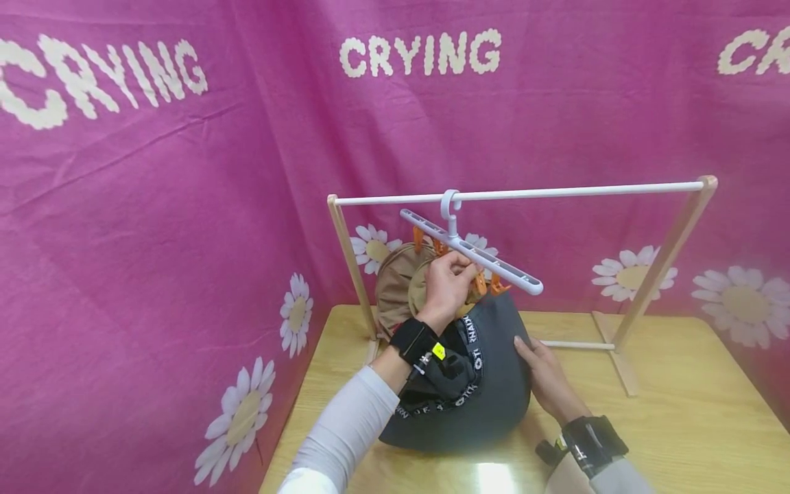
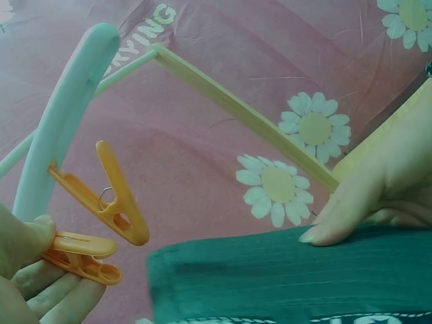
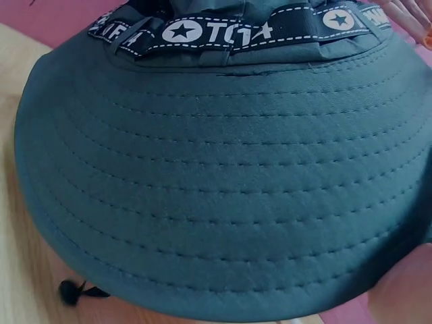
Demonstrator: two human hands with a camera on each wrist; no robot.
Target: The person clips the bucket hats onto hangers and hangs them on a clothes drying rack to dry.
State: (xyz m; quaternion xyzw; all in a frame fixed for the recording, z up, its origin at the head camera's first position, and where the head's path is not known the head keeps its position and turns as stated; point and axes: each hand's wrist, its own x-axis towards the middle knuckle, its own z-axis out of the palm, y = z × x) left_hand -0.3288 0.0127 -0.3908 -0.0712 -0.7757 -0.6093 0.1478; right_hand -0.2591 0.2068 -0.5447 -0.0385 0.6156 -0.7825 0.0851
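Note:
A dark grey bucket hat is held tilted below the hanger, its patterned inner band facing up. My right hand grips its brim, with the thumb lying on the cloth in the left wrist view. My left hand pinches an orange clip between thumb and fingers, apart from the brim edge. A second orange clip hangs from the light grey hanger close above the brim. More orange clips sit along that hanger, partly hidden by my left hand. Stitched rows of the brim fill the right wrist view.
The hanger hooks over the white bar of a rack with wooden legs. Behind my left hand hang a brown hat and a tan one. The rack stands on a wooden table against pink cloth walls.

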